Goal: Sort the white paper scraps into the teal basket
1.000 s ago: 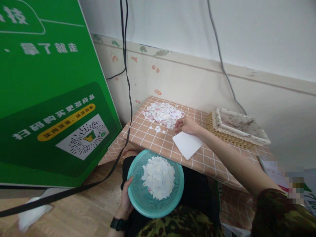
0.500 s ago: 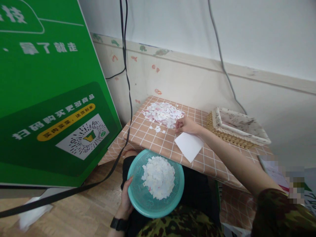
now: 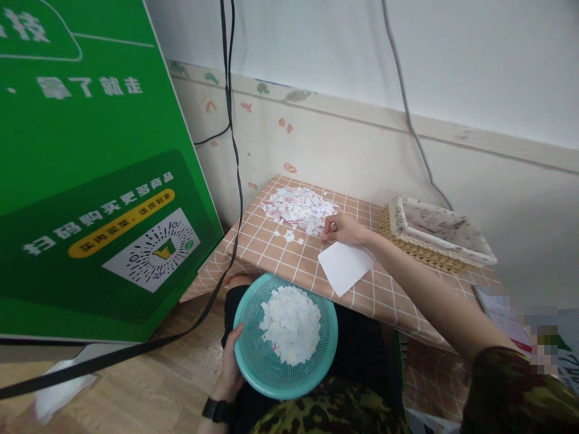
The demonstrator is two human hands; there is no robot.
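Note:
My left hand (image 3: 233,361) grips the left rim of a turquoise plastic basket (image 3: 332,355), thumb over the edge. The round basket rests on my lap, and a heap of small white paper scraps (image 3: 290,325) lies inside it. On the table, my right hand (image 3: 341,229) is closed over the upper edge of a white sheet of paper (image 3: 346,269), its fingertips curled together. The sheet hangs back toward me from beneath the hand. Just left of the fingers is a larger pile of paper scraps (image 3: 296,206), with a few loose bits in front.
A wicker basket with a cloth liner (image 3: 446,238) stands on the right of the checked tablecloth (image 3: 266,250). A black strap (image 3: 237,199) hangs down on the left, before a large green cabinet (image 3: 99,132). The wall runs behind the table.
The white sheet has turned a little, its near corner swinging left. My right hand has shifted slightly to the right. The left hand and turquoise basket have stayed in place.

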